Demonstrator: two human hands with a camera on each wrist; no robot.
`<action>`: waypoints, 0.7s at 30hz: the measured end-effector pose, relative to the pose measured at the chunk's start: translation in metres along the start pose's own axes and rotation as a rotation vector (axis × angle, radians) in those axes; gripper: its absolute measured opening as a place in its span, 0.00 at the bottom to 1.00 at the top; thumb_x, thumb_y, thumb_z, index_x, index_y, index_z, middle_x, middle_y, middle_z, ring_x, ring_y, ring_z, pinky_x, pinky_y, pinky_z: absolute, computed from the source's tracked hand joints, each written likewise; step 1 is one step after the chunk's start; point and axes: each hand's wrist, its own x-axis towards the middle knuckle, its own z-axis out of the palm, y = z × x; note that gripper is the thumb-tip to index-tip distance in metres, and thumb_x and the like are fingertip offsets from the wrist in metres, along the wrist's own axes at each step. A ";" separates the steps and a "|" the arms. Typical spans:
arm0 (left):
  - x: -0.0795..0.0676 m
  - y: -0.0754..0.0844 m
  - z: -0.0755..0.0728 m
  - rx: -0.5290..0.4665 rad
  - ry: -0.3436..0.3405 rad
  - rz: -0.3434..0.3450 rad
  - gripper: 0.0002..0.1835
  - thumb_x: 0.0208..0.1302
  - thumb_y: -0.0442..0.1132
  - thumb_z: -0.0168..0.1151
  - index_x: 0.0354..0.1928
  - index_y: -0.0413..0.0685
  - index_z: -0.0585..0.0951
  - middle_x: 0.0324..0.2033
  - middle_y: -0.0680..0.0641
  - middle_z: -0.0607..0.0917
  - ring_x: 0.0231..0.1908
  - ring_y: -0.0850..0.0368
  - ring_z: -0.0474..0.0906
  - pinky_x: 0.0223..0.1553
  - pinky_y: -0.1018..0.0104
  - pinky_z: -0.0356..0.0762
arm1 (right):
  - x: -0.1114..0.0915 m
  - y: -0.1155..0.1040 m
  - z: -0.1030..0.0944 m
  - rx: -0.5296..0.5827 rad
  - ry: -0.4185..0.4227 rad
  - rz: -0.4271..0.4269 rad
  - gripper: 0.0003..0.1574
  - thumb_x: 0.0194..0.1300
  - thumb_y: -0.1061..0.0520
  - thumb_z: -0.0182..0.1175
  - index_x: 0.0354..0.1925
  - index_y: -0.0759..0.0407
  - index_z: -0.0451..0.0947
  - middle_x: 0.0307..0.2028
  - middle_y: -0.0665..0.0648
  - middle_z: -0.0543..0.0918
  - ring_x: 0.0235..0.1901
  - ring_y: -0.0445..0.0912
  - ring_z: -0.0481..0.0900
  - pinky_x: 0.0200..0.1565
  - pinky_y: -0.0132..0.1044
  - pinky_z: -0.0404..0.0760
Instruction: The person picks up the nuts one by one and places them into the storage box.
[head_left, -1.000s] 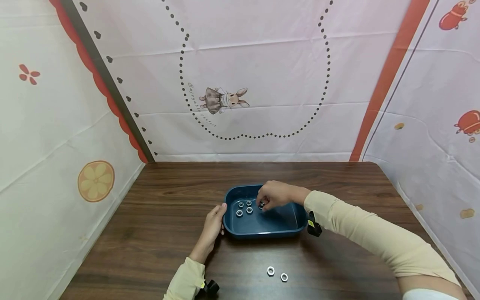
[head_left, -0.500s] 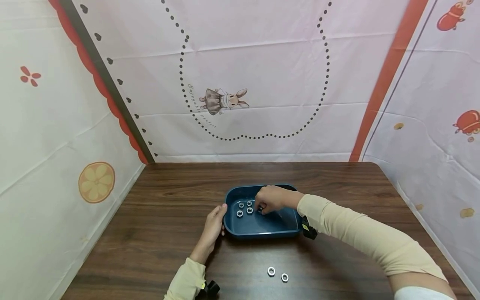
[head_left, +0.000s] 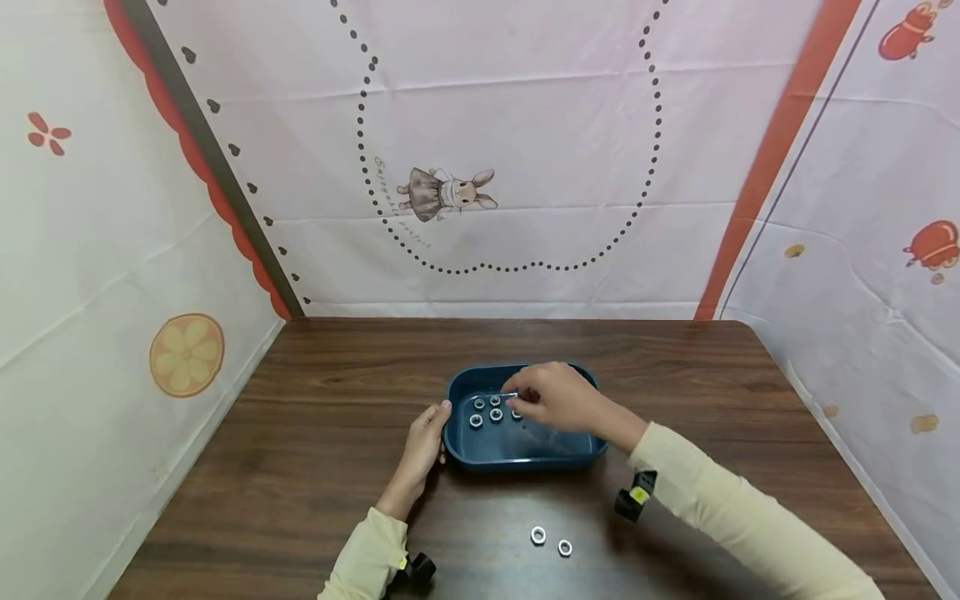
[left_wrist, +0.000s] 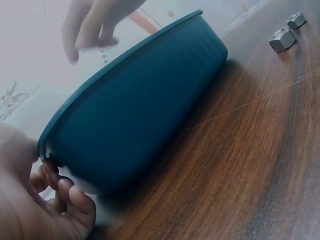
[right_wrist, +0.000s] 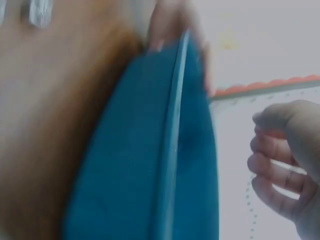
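Observation:
A blue plastic tray sits on the table. My left hand grips its left end, thumb at the rim; in the left wrist view the fingers curl in below that rim. Several metal hex nuts lie on the tray's floor towards its left half, among them a front-left nut. Above them is my right hand, holding nothing; the right wrist view shows its fingers loosely bent and apart from the tray wall. It partly covers the nut furthest right.
Two more hex nuts, a left one and a right one, lie on the brown wood table in front of the tray. Printed white cloth hangs behind the table and along both sides.
My right hand has let go of a nut on the tray floor, beside the others, and has lifted away from it. The left hand still grips the tray's end.

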 end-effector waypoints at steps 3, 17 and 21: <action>0.001 0.001 0.000 0.001 -0.008 -0.004 0.26 0.79 0.58 0.49 0.33 0.42 0.72 0.19 0.52 0.68 0.22 0.58 0.65 0.21 0.69 0.68 | -0.022 -0.017 0.002 0.024 0.064 0.017 0.10 0.70 0.54 0.67 0.48 0.53 0.87 0.29 0.42 0.82 0.26 0.30 0.73 0.29 0.28 0.75; -0.001 0.005 -0.005 0.004 0.014 -0.006 0.26 0.79 0.58 0.49 0.33 0.41 0.72 0.19 0.52 0.68 0.22 0.58 0.65 0.22 0.69 0.68 | -0.102 -0.055 0.028 0.152 0.016 0.235 0.03 0.68 0.53 0.68 0.38 0.50 0.87 0.31 0.38 0.82 0.30 0.28 0.75 0.31 0.28 0.77; -0.004 0.009 -0.002 0.001 -0.013 -0.019 0.25 0.81 0.55 0.48 0.34 0.39 0.73 0.19 0.52 0.68 0.22 0.58 0.65 0.22 0.68 0.68 | -0.116 -0.053 0.034 0.161 -0.070 0.322 0.04 0.66 0.49 0.69 0.35 0.46 0.85 0.28 0.36 0.79 0.27 0.29 0.73 0.28 0.30 0.74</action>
